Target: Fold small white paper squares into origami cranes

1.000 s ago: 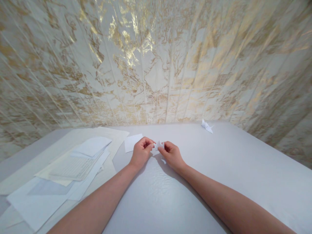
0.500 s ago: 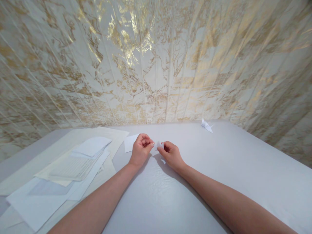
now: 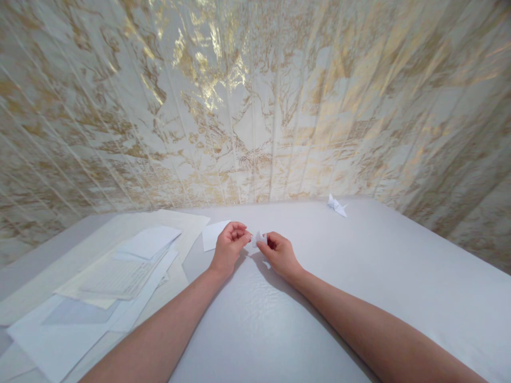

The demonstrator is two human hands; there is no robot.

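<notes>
Between my two hands is a small folded piece of white paper (image 3: 258, 238), held just above the table. My right hand (image 3: 280, 254) is closed, with thumb and forefinger gripping the paper from the right. On the other side, my left hand (image 3: 229, 247) pinches thumb and forefinger together at the paper's left tip. The folds are too small to make out fully, and the fingers cover part of them. Behind my left hand lies a flat white sheet (image 3: 211, 235), partly hidden by it.
A folded paper crane (image 3: 337, 206) sits at the back right of the white table (image 3: 255, 330). To the left is a spread of loose papers (image 3: 75, 338), with a lined, written sheet (image 3: 115, 276) among them. A gold-patterned curtain (image 3: 255, 133) hangs behind the table.
My left fingers have shifted very slightly at the paper's tip. The whole view has moved a little; the right hand keeps its grip.
</notes>
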